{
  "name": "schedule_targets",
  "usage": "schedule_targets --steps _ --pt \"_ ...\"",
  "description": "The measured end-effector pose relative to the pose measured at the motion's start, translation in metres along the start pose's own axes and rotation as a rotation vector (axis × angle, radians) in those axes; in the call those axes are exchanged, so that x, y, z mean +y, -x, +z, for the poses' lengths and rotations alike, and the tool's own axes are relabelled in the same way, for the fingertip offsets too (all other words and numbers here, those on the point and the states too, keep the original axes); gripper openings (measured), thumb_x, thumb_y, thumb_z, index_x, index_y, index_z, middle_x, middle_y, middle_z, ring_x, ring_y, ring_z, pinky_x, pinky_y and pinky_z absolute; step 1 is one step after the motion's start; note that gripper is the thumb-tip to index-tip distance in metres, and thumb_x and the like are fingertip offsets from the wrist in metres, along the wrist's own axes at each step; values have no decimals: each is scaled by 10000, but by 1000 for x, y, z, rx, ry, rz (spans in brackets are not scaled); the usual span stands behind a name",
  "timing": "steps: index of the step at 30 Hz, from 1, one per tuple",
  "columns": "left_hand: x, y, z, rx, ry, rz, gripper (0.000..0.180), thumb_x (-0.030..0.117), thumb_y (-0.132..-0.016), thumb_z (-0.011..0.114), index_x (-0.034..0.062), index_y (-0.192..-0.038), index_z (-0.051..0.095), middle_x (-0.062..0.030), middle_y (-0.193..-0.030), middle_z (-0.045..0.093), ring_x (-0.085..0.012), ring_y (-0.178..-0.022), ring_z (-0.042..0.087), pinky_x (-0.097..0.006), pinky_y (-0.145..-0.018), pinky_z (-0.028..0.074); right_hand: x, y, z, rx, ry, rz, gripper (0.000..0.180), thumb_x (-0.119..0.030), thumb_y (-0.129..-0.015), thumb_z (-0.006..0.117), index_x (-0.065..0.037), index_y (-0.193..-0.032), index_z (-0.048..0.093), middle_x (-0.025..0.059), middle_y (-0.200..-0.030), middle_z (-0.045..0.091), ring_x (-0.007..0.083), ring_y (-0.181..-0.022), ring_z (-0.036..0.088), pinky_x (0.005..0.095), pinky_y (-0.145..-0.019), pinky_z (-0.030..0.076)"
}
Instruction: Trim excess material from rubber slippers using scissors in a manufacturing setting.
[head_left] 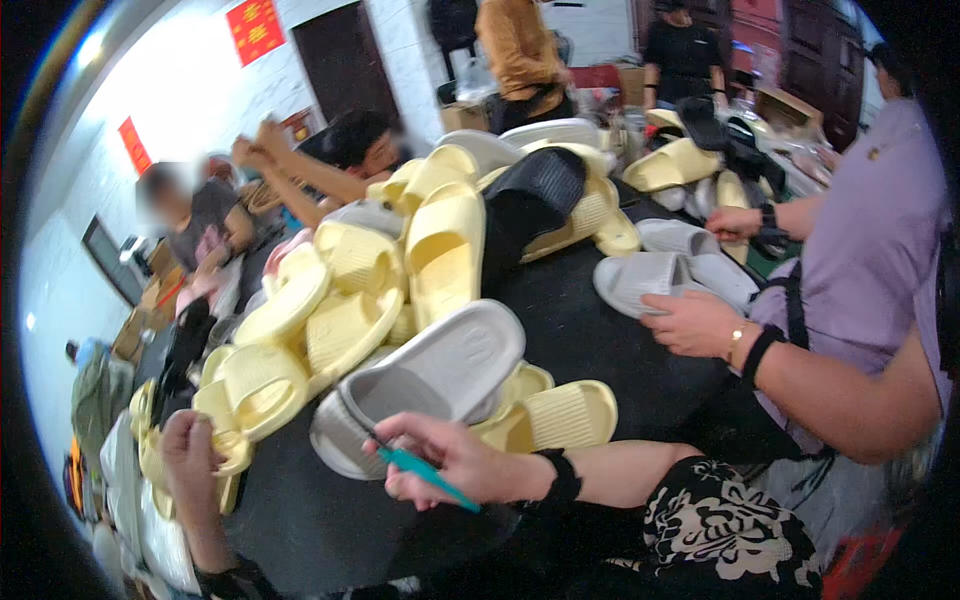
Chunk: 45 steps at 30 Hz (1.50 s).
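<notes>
My right hand [450,462] is closed round a slim teal-handled tool [432,478] with a thin dark tip, its exact kind unclear. That tip is next to a large grey slide sandal [450,365], which lies tilted with its sole up toward me. At the left, my left hand [190,455] is raised with its fingers curled; anything inside them is too small to make out. It is nearest to a pale yellow slide [262,388] at the heap's left edge. Another yellow slide [570,415] rests on the black tabletop [310,535], right of the grey one.
A heap of yellow slides [447,240] rises in front of me, with a black slide [535,195] on it. At the right, a person in a lilac top [860,240] handles grey slides [645,283]. More people sit and stand across the table.
</notes>
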<state>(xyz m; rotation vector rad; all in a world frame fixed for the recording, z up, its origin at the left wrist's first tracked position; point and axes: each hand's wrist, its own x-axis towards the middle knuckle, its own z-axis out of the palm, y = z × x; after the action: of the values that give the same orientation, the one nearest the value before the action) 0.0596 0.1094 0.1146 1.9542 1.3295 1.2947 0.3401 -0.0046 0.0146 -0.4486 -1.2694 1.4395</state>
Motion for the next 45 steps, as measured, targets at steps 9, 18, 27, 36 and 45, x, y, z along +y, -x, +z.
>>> schedule_targets --steps 9,18,27,36,45 --pt "8 90 40 -86 72 -147 125 77 -885 565 -18 -807 587 18 -639 531 -38 -567 492 -180 -506 390 -7 0 2 128 177 62 377 -43 -865 568 -14 -1215 431 46 -803 588 70 -607 563 199 -568 489" --pt "-18 123 23 36 51 -229 141 106 -923 536 4 -828 558 30 -615 496 -33 -521 445 -183 -474 363 0 -6 10 105 336 150 390 -108 -861 601 -14 -1207 446 37 -780 577 50 -602 554 187 -547 469" --pt "-10 136 7 120 146 -191 150 85 -926 522 -4 -809 551 26 -638 504 -31 -558 450 -185 -505 369 -20 -7 37 141 328 224 378 -111 -867 589 -14 -1204 446 38 -783 583 58 -578 559 187 -524 476" --pt "-17 138 5 136 44 -100 160 94 -928 525 -10 -807 543 11 -627 509 -42 -561 457 -200 -514 382 12 2 74 -149 137 437 409 -121 -878 605 -5 -1232 436 51 -836 587 88 -715 584 221 -611 508" --pt "-24 135 -14 360 432 -141 176 124 -948 490 16 -816 531 -12 -675 521 -58 -588 466 -192 -553 395 55 -4 64 -4 265 330 422 -141 -872 621 25 -1201 415 69 -856 584 114 -720 589 244 -657 496"
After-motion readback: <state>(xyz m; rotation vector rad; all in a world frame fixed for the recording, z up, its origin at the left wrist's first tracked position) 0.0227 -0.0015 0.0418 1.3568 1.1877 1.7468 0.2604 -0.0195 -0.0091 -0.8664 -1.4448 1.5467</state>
